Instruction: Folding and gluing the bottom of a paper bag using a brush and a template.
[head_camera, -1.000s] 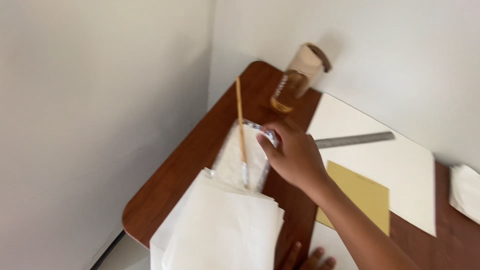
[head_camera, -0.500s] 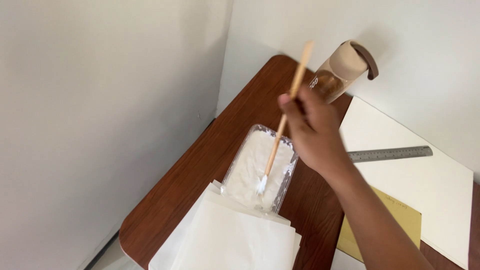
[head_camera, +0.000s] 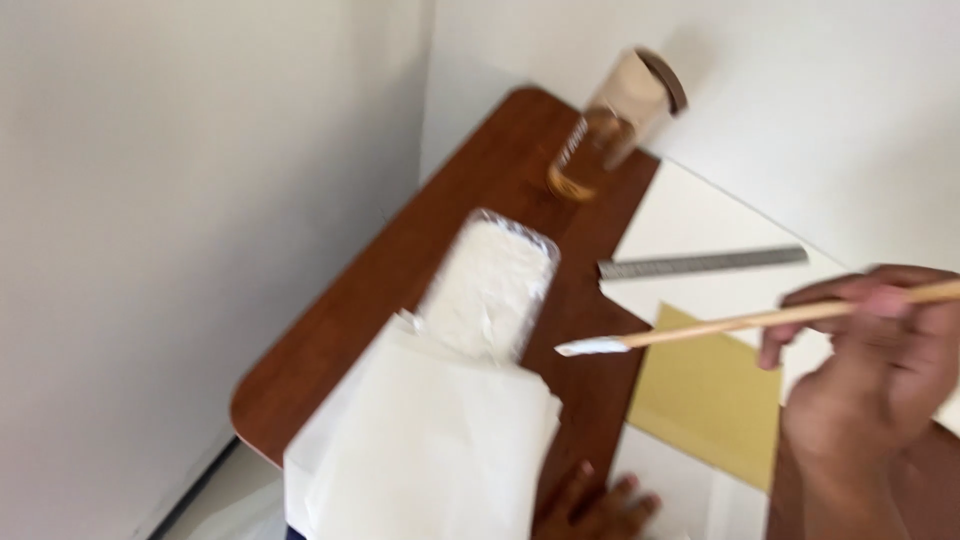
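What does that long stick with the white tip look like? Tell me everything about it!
The brush is a long, thin stick that looks like pale wood, with a flat tip coated in something white. It lies almost level in the air, tip pointing left, above the brown table and touching nothing there. The right hand pinches its far end between the fingers. The tip hangs just right of the clear tray of white stuff. It looks a little blurry.

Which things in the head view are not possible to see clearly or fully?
- Left hand: the bottom edge cuts it off, only the fingers show.
- Right hand: motion blur; the grip on the brush is unclear, and the right edge cuts off the handle.
- Tray: blurred, and the stack of white sheets covers its near end.
- Jar: blurred, contents unreadable.
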